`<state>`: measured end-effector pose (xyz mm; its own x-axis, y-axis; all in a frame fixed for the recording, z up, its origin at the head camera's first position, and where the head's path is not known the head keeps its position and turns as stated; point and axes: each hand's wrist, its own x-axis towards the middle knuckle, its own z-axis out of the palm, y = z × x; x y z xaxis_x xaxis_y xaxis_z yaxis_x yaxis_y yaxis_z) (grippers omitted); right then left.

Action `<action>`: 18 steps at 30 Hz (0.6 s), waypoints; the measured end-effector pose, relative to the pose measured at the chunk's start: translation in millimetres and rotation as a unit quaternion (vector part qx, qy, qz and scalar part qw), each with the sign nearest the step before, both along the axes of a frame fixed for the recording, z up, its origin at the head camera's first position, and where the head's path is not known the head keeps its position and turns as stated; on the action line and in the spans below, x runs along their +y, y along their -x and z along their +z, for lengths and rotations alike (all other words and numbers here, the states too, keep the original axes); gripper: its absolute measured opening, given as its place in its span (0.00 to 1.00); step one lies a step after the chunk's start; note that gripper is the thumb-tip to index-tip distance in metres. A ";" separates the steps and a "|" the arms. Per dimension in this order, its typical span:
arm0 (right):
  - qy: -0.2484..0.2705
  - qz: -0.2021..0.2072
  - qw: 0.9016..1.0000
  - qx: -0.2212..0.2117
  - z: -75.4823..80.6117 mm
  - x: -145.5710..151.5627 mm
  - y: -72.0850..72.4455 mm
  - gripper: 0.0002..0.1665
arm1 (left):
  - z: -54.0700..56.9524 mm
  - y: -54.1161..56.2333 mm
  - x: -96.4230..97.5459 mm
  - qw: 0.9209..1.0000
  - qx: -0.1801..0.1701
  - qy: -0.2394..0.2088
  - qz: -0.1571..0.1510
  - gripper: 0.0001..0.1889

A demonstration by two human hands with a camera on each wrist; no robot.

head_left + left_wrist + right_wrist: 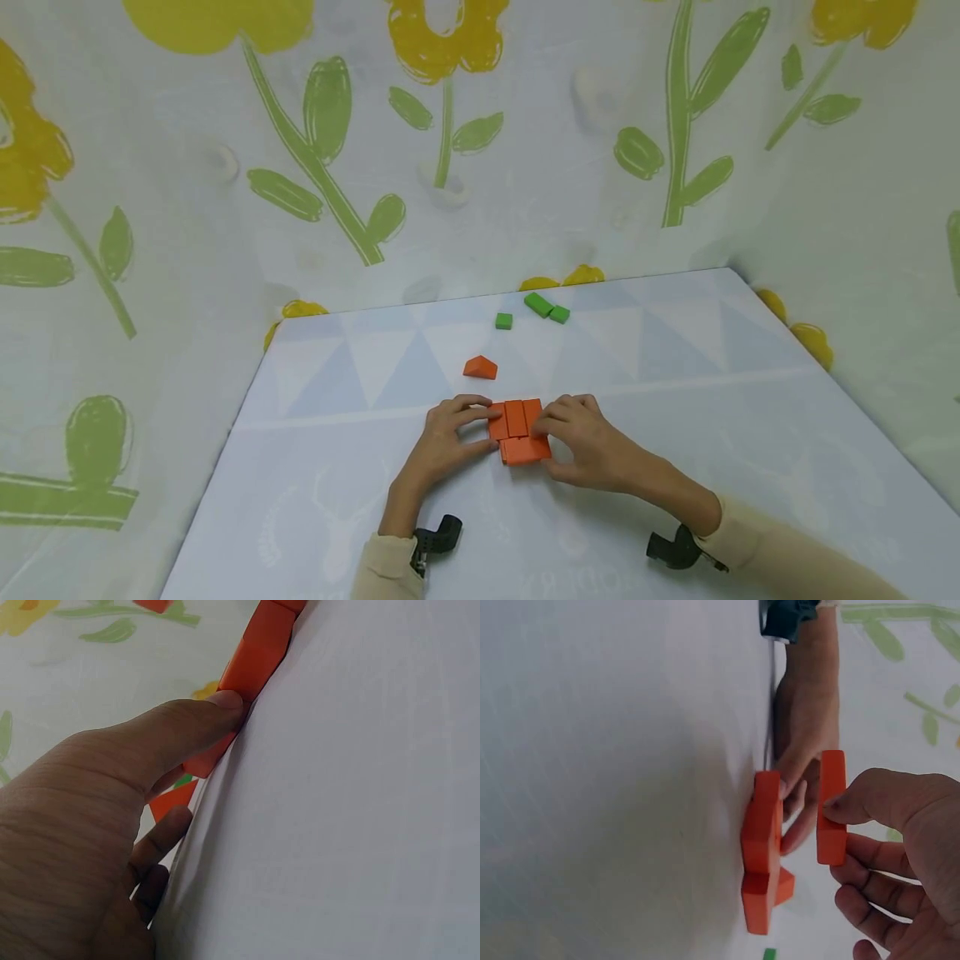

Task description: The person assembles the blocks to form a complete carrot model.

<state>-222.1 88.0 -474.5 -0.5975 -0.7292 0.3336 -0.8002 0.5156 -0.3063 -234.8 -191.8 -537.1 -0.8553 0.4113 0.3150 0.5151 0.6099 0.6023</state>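
Note:
Several flat orange blocks [516, 417] lie side by side on the table, their edges facing the camera in the right wrist view. My left hand [442, 437] holds this group at its left side, with the thumb [217, 705] against an orange block [259, 652] in the left wrist view. Between thumb and fingers, my right hand [900, 847] pinches a separate oblong orange block [832, 780], raised above the group. From the head, that held block [525, 451] appears at the group's near edge. Beyond the group lies an orange wedge-shaped block [480, 367].
Farther back on the table [315, 517] lie a small green block [504, 322], a longer green block [537, 304] and another small green block [559, 314]. A flower-printed cloth [525, 167] hangs behind and beside the table.

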 end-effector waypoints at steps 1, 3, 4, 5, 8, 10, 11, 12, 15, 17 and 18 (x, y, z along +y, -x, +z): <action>-0.001 0.002 1.000 0.001 -1.7 -0.3 -1.7 0.17 | 0.0 0.1 -0.1 1.000 0.000 0.000 -0.001 0.23; -0.001 0.006 1.000 0.006 -5.9 -1.0 -3.8 0.18 | 0.4 0.3 -0.3 1.000 0.000 0.000 -0.002 0.22; -0.002 0.007 1.000 0.009 -7.9 -1.5 -4.7 0.18 | 0.8 0.4 -0.5 1.000 -0.001 0.001 -0.001 0.22; -0.001 0.008 1.000 0.011 -9.5 -1.9 -5.4 0.18 | 1.0 0.5 -0.7 1.000 0.001 0.001 -0.002 0.23; -0.001 0.012 1.000 0.018 -13.3 -3.0 -6.7 0.18 | 2.0 0.6 -1.0 1.000 0.002 0.001 -0.002 0.23; -0.003 0.013 1.000 0.021 -15.0 -3.1 -7.8 0.18 | 2.3 0.6 -1.0 1.000 0.001 0.000 -0.002 0.22; -0.004 0.013 1.000 0.021 -15.9 -3.1 -8.3 0.18 | 2.4 0.5 -0.9 1.000 0.001 0.000 -0.002 0.23; -0.007 0.012 1.000 0.023 -17.0 -3.0 -8.7 0.18 | 2.4 0.4 -0.8 1.000 0.000 0.000 -0.002 0.23; -0.011 0.011 1.000 0.027 -20.5 -2.7 -10.0 0.17 | 2.4 -0.1 -0.1 1.000 -0.002 -0.002 -0.002 0.23; -0.011 0.012 0.999 0.032 -22.3 -2.6 -10.5 0.17 | 2.2 -0.3 0.5 1.000 -0.002 -0.003 -0.001 0.23; -0.010 0.012 0.999 0.036 -23.1 -2.6 -10.7 0.17 | 2.2 -0.5 0.9 1.000 0.000 -0.005 0.000 0.23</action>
